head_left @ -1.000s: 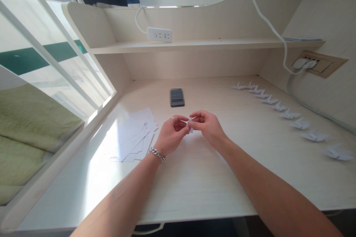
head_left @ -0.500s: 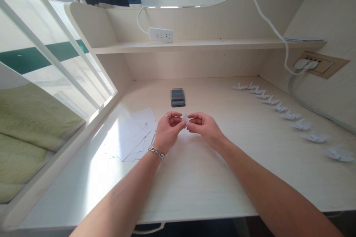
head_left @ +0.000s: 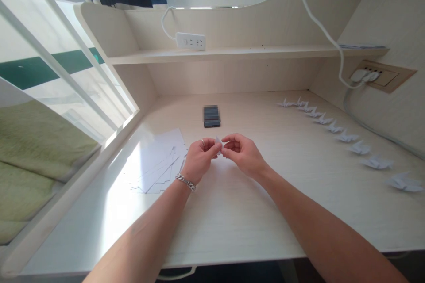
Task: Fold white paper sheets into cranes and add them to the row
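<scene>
A small folded piece of white paper (head_left: 218,144) is pinched between both my hands above the middle of the desk (head_left: 232,212). My left hand (head_left: 198,159), with a ring and a chain bracelet, grips its left side with curled fingers. From the right, my right hand (head_left: 241,152) holds it with thumb and fingertips pressed together. Most of the paper is hidden by the fingers. A loose fan of white paper sheets (head_left: 156,161) lies just left of my left hand.
A dark phone (head_left: 211,116) lies on the desk beyond my hands. Several folded white paper cranes (head_left: 358,147) line the right side. A power strip (head_left: 190,41) sits on the shelf; its cable runs to a wall socket (head_left: 372,75) at right. A bed rail is left.
Both hands shifted slightly left and farther away, and closed more tightly round the folded paper, so that less of it shows. Nothing else on the desk moved.
</scene>
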